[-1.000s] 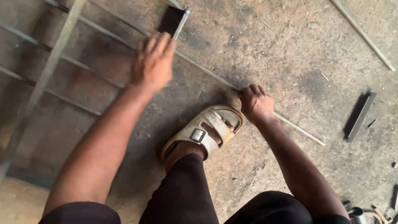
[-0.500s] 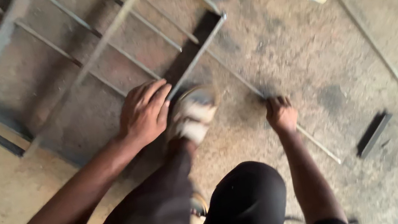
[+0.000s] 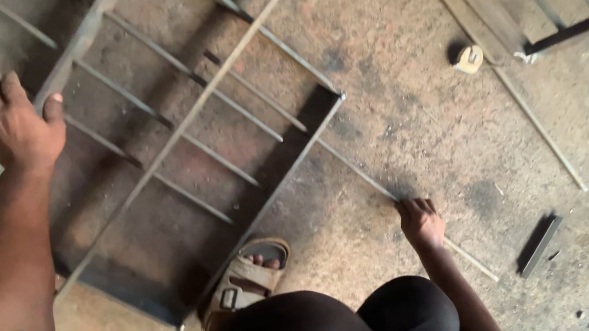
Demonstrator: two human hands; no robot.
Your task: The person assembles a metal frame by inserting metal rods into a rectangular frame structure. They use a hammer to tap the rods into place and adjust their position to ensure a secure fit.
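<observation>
Fingers of the left hand wrap a bar of the metal grille lying on the concrete floor, steadying it with the sandalled foot against its edge, while the right hand closes on a thin rod beside it.

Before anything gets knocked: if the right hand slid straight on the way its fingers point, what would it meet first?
The right hand rests on a thin steel rod, fingers pointing up along it. Going on, it would probably meet the corner of the metal grille frame first.
</observation>
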